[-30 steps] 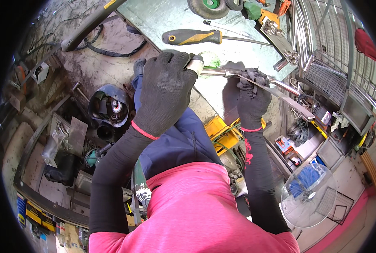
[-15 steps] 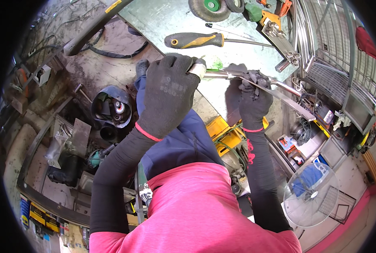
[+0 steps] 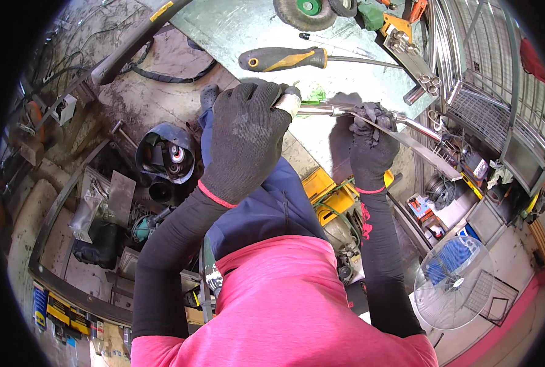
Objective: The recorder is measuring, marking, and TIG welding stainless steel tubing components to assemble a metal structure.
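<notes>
Both hands wear dark knit gloves with red cuffs. My left hand (image 3: 245,137) is closed, its white-wrapped thumb at the left end of a shiny metal tube (image 3: 318,109). The tube runs across to my right hand (image 3: 373,153), which is closed around it. Grey crumpled material (image 3: 375,125) bunches at the right fingers; I cannot tell whether it is a rag or worn glove fabric. A flat metal strip (image 3: 422,153) slants down to the right from that hand. Beyond the hands, a screwdriver (image 3: 290,59) with a black and yellow handle lies on the pale metal table.
Wheels (image 3: 309,12) and a metal bracket (image 3: 407,55) lie at the far side. Wire racks (image 3: 480,116) stand at the right, above a round fan guard (image 3: 454,282). A tool-filled bucket (image 3: 165,153) is at the left. Yellow equipment (image 3: 330,196) sits below the table.
The view has shifted slightly, moving everything a little to the right in the picture. Both hands keep nearly the same pose on the tube.
</notes>
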Tool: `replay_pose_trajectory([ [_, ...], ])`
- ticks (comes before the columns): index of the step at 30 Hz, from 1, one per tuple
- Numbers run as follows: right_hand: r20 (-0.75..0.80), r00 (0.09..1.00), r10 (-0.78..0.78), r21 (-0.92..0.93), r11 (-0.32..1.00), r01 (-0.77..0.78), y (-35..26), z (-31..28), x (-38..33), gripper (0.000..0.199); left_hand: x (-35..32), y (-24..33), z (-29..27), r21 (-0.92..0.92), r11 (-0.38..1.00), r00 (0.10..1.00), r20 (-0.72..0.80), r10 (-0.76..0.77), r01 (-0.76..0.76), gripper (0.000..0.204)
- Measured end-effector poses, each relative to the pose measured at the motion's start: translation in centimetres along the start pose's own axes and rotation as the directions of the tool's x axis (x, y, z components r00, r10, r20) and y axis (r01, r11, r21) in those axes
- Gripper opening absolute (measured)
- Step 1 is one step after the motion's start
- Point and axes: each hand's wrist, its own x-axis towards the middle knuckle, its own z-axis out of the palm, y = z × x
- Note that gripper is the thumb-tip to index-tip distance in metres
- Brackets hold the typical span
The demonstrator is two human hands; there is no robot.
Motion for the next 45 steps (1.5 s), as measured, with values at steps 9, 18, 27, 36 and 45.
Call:
replay_pose_trajectory([
  [9,0.041,0.997,0.068,0.159,0.984,-0.074,-1.1,0.5,0.1,0.019,-0.1,-0.1,0.1,0.012,1.0,1.0,-0.005,0.002,-0.002,0.042],
  [18,-0.039,0.999,0.005,-0.017,1.0,-0.006,0.7,0.5,-0.2,0.012,-2.9,-1.8,-0.7,-0.188,0.982,0.985,-0.17,-0.001,-0.031,0.046],
  [27,-0.081,0.995,-0.053,-0.548,0.837,0.0,0.6,-1.7,-0.5,0.023,-12.4,-13.7,6.7,-0.15,0.801,0.768,-0.228,-0.598,0.579,0.033],
  [36,-0.218,0.956,-0.195,-0.532,0.845,0.051,3.7,-3.9,-2.1,0.024,0.7,-28.3,19.2,0.27,0.945,0.976,0.058,-0.209,0.186,0.034],
  [45,-0.131,0.956,-0.263,-0.75,0.656,0.077,2.7,-3.5,-4.7,0.019,8.0,-30.8,28.6,0.384,0.916,0.905,0.338,-0.258,0.118,0.032],
])
